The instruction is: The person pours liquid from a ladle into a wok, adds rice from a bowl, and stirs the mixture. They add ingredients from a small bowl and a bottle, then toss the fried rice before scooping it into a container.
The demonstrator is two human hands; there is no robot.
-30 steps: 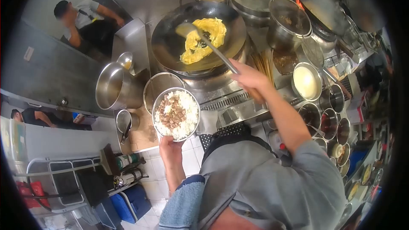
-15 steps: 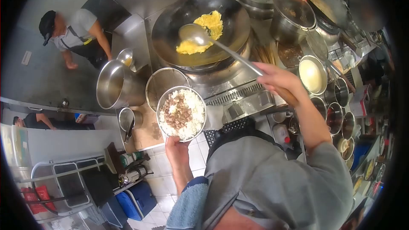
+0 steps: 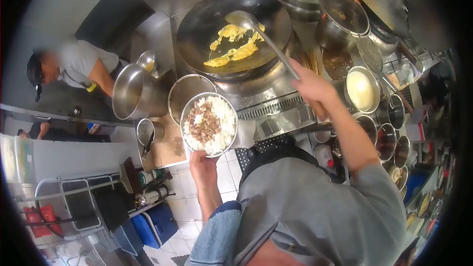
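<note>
A light-blue towel (image 3: 214, 239) covers part of the left forearm. The left hand (image 3: 203, 168) supports a metal bowl (image 3: 209, 94) from its near side, the fingers pinching the rim and underside; how far they reach beneath cannot be told. White rice (image 3: 224, 140) fills the bowl, with chopped brown meat (image 3: 203, 123) on top. The right hand (image 3: 315, 88) has its fingers wrapped around the handle of a ladle (image 3: 277, 49). The ladle's head is over the wok (image 3: 194, 34), at the far side of broken yellow egg (image 3: 246, 50); whether they touch is unclear. Left of the wok stands a large metal pot (image 3: 127, 93); to its right, a deep pot (image 3: 332, 34). Farther left, a person in a cap (image 3: 81, 66) leans forward, an arm reaching behind the large pot.
</note>
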